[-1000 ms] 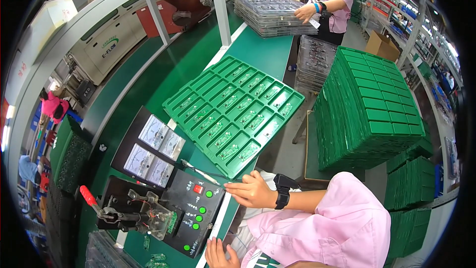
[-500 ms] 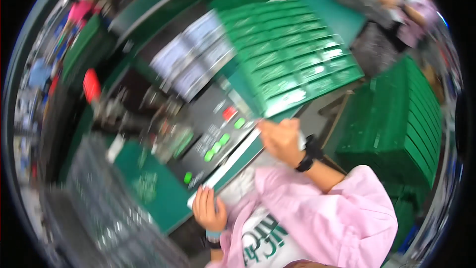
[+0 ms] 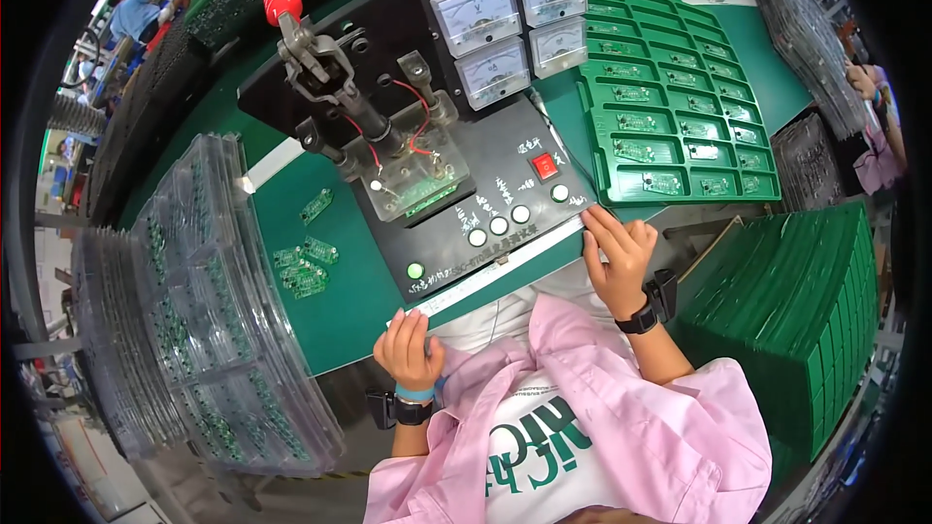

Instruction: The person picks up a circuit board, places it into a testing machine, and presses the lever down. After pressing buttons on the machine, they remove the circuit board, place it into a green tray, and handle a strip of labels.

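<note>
A black test fixture (image 3: 454, 250) with round lit buttons and a red rocker switch (image 3: 546, 166) stands on the green bench. Its toggle clamp (image 3: 313, 63), with a red grip, rises above a clear press block (image 3: 410, 170). Beneath that block sits a green circuit board (image 3: 430, 196). My left hand (image 3: 408, 354) lies on the bench's front edge near the fixture's left corner, fingers stretched out and holding nothing. At the fixture's right front corner, my right hand (image 3: 618, 257) rests with fingers extended, close to a round button (image 3: 559, 193); nothing shows in it.
Several loose circuit boards (image 3: 305, 278) lie left of the fixture. Stacked clear trays (image 3: 209, 311) stand at the left. Four-dial meters (image 3: 490, 34) back the fixture. Right of them is a green compartment tray (image 3: 677, 189) of boards; stacked green trays (image 3: 777, 330) stand nearer.
The whole view has swung round and sharpened from a blur. Both hands stay by the bench's front edge, at the fixture's two front corners.
</note>
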Demonstrator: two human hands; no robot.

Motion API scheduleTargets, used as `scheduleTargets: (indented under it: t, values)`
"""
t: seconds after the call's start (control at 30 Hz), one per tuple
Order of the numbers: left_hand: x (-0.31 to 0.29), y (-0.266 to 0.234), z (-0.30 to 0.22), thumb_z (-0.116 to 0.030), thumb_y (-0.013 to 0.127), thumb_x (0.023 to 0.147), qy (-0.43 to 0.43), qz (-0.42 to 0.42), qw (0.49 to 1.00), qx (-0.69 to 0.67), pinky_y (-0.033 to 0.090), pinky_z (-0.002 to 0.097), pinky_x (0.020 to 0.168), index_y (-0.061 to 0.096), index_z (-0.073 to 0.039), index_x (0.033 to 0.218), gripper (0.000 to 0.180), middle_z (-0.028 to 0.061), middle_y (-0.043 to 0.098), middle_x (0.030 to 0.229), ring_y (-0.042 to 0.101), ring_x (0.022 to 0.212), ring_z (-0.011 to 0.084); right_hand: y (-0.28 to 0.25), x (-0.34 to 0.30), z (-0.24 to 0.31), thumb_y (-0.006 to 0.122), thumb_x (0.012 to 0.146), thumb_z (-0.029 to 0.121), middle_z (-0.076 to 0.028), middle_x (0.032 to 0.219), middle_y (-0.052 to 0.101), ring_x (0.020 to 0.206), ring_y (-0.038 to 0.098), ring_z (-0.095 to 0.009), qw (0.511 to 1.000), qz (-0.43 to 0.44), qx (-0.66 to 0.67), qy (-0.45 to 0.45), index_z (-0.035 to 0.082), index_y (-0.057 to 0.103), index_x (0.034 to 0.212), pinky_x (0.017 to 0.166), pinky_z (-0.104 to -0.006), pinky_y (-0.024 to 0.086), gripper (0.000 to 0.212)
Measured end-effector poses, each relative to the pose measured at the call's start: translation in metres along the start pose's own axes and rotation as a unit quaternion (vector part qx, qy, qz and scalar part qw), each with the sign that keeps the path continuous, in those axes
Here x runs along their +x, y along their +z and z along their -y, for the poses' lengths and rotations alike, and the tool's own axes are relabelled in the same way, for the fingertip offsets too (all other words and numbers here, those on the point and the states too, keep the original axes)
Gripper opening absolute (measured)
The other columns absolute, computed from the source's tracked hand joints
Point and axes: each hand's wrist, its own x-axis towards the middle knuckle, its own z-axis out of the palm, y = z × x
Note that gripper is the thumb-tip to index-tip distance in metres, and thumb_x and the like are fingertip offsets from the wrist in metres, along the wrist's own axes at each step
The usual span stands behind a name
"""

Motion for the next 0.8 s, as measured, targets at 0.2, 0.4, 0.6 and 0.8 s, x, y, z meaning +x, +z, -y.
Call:
scheduleTargets:
  t: [0.2,0.4,0.6,0.8]
  values:
    - [0.007,0.007,-0.002,-0.019,0.055,0.090,0.015,-0.008,1.000,-0.005,0.037,0.0436,0.096,0.064,-0.003,0.111,0.028,0.0107,0.066,0.116,0.060,0.113,0.0313,-0.008,0.003,-0.007,0.066,0.079,0.005,-0.003,0.112,0.069,0.071,0.049,-0.019,1.000,-0.016,-0.004,0.001,0.009,0.072,0.104,0.075,-0.0340,0.034,0.026]
    - [0.000,0.002,0.002,-0.021,0.051,0.093,0.019,-0.035,0.999,0.029,0.039,0.0466,0.095,0.067,-0.004,0.107,0.027,0.0125,0.067,0.112,0.061,0.109,0.0328,0.013,-0.002,-0.009,0.067,0.077,0.012,0.005,0.121,0.066,0.064,0.044,-0.015,0.999,-0.038,-0.011,-0.014,0.014,0.070,0.108,0.068,-0.0344,0.032,0.032]
    - [0.013,-0.008,-0.015,-0.026,0.050,0.097,0.013,-0.035,0.999,0.032,0.046,0.0421,0.088,0.067,-0.006,0.106,0.027,0.0099,0.068,0.110,0.063,0.107,0.0305,0.004,-0.013,-0.004,0.067,0.077,0.016,0.008,0.123,0.065,0.063,0.041,-0.014,0.998,-0.063,-0.022,-0.005,0.015,0.069,0.110,0.067,-0.0328,0.031,0.032]
    - [0.019,-0.002,-0.019,-0.027,0.049,0.097,0.006,-0.032,0.998,0.048,0.046,0.0419,0.088,0.065,-0.007,0.107,0.028,0.0091,0.068,0.109,0.063,0.107,0.0303,0.007,-0.011,-0.012,0.067,0.077,0.016,0.009,0.125,0.065,0.064,0.041,-0.014,0.998,-0.059,-0.013,0.002,0.014,0.069,0.109,0.067,-0.0326,0.031,0.032]
